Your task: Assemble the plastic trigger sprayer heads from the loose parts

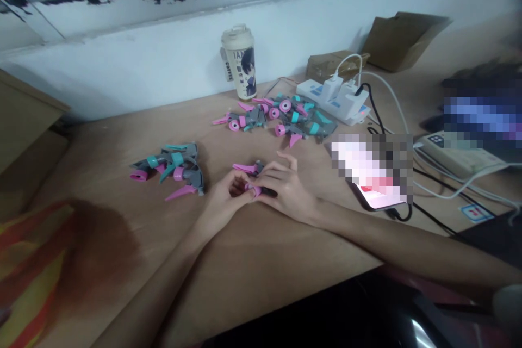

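Note:
Between my two hands is a grey spray trigger head (244,168) with a pink lever and a pink collar. My left hand (229,191) pinches the pink collar from the left. From the right, my right hand (285,187) grips the grey body, its index finger raised; the fingers hide much of the piece. A small pile of spray trigger heads (175,167) in grey, pink and teal lies left of my hands. Behind my hands sits a larger pile of similar spray heads (285,114).
A coffee cup (240,65) stands against the wall. At right are a white power strip (334,100) with plugs and cables, and a lit phone (371,174). Cardboard boxes (402,41) stand at the back right. An orange-yellow blurred thing (36,272) is at lower left.

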The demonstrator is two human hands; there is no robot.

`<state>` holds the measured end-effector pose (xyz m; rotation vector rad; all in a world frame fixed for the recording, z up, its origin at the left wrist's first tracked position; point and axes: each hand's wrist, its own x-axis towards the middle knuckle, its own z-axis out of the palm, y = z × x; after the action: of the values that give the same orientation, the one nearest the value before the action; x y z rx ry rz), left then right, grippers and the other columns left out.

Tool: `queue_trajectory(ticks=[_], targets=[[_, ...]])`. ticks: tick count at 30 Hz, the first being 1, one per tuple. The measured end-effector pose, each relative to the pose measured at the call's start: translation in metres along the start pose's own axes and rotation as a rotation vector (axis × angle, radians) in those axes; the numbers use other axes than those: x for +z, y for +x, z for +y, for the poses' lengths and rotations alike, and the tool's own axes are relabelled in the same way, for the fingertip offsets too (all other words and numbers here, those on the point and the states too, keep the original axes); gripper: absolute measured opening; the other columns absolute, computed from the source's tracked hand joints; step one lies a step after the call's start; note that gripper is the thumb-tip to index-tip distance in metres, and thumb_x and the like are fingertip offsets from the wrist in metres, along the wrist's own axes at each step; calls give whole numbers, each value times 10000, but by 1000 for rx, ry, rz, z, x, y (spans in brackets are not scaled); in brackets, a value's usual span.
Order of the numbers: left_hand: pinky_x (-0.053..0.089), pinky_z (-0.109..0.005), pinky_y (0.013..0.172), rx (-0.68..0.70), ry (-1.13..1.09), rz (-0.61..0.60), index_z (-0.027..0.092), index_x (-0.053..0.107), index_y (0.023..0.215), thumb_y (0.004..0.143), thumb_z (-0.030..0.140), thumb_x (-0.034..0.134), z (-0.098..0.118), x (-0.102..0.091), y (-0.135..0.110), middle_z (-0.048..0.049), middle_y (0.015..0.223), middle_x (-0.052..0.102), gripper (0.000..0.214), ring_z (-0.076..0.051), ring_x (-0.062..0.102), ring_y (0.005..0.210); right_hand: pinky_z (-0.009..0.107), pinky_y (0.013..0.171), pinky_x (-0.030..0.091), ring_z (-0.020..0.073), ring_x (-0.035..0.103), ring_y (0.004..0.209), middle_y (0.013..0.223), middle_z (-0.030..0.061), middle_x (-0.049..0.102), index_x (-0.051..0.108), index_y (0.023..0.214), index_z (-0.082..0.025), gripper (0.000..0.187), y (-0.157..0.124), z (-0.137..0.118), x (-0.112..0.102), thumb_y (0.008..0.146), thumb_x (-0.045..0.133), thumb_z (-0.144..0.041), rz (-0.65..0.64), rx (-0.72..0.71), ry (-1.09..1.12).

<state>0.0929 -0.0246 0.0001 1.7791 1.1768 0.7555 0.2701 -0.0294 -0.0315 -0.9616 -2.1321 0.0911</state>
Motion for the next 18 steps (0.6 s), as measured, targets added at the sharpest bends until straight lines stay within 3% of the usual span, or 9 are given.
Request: queue_trajectory(ticks=[7,18], targets=[[432,-261,682,-27,-16,-62,186,539,824,768,306,592,3,-2,2,1,791,582,143,-139,545,728,419,1053,151,163,567,927,879,-10,692,635,993,-247,193,1,-2,-1,839,576,-347,1,-10,9],[458,-290,744,21,42,75,192,558,896,772,280,577,-7,6,-1,-7,831,623,154,-159,594,790,434,1049,114,174,571,937,893,-18,693,635,976,-247,177,3,0,-2,812,614,-309,-28,54,-18]])
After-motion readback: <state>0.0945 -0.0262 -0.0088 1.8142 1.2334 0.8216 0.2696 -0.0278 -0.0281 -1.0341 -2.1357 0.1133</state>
